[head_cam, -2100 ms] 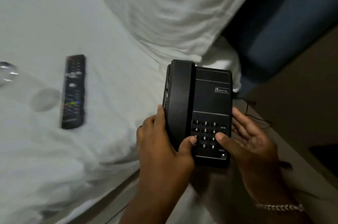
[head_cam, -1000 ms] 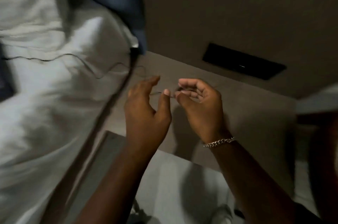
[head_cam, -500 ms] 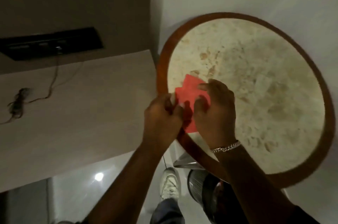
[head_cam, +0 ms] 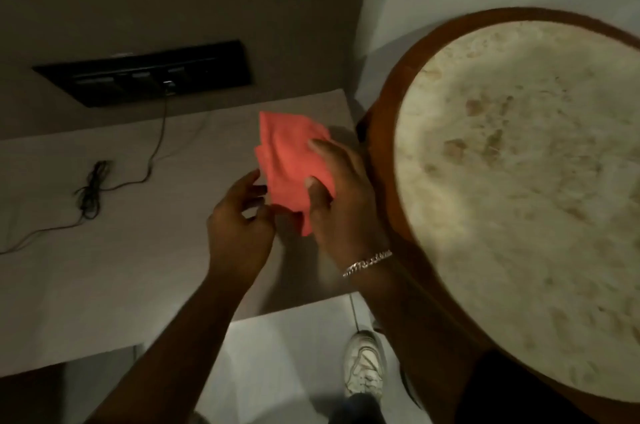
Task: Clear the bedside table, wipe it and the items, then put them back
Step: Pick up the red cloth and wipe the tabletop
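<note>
Red cloth [head_cam: 291, 163] held above the bench's [head_cam: 138, 250] right edge
The right hand [head_cam: 343, 201] grips the folded, creased cloth, thumb on top; the left hand [head_cam: 239, 226] pinches its near corner.

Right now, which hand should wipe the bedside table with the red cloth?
Right, probably. The right hand grips the red cloth above the bedside table; the left hand sits just at the cloth's edge.

looks like a hotel-type bedroom to me: a built-in bedside table [head_cam: 104, 285] under a black wall switch panel [head_cam: 149, 73] with a cord [head_cam: 91, 193] plugged in, a round stone-topped table [head_cam: 384, 132], and a glossy white floor [head_cam: 277, 354].
</note>
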The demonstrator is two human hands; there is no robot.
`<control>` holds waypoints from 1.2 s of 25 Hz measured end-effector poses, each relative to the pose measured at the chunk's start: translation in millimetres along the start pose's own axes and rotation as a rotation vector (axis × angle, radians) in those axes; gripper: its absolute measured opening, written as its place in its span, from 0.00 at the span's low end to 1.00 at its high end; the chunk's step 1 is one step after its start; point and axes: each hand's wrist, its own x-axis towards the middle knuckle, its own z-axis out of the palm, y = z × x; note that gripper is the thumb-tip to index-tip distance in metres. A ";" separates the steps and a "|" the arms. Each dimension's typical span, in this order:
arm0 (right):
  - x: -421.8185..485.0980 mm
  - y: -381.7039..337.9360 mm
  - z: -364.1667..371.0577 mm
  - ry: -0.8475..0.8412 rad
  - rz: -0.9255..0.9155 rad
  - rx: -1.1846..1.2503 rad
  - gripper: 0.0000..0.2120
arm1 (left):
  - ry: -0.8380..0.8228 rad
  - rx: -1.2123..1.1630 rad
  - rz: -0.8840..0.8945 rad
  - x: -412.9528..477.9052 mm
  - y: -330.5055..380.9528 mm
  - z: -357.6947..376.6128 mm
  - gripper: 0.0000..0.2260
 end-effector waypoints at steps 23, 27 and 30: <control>105.4 76.6 137.7 -0.006 -0.006 -0.945 0.26 | -0.135 0.955 0.286 128.0 -129.2 -14.0 0.37; 112.1 51.7 153.0 -0.185 -0.128 -0.943 0.27 | -0.154 0.924 0.359 129.3 -127.5 -22.8 0.36; 112.6 11.0 210.2 -0.272 -0.292 -0.868 0.27 | -0.044 0.883 0.257 134.5 -149.8 -56.2 0.34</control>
